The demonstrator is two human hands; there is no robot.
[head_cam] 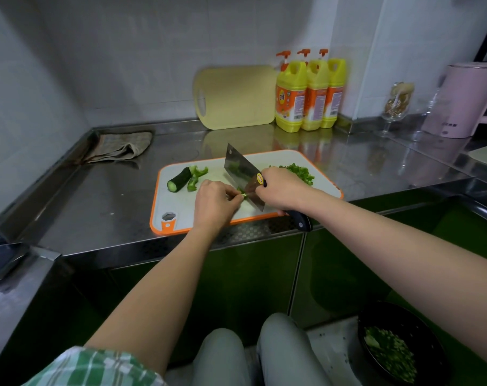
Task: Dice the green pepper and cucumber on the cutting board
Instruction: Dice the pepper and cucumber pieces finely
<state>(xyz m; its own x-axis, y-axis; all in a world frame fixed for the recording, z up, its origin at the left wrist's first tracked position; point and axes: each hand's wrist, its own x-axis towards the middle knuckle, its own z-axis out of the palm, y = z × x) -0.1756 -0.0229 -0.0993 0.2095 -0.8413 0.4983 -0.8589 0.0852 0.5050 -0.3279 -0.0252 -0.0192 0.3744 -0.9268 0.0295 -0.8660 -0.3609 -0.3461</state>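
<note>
Steel counter [97, 196]: cutting board [178, 201], cloth [120, 147], perhaps kettle [459, 101].

On the stainless steel counter [97, 204] lies the white, orange-rimmed plastic cutting board [181, 207]. On it, a dark green cucumber stub [179, 179] sits at ten o'clock beside curled green pepper strips [197, 176], a heap of diced green pepper [300, 172] at two o'clock, the broad steel cleaver [241, 174] at centre. At twelve o'clock beyond, a pale yellow plastic board [236, 96] leans on the wall, three yellow detergent bottles [309, 93] at its three o'clock
</note>
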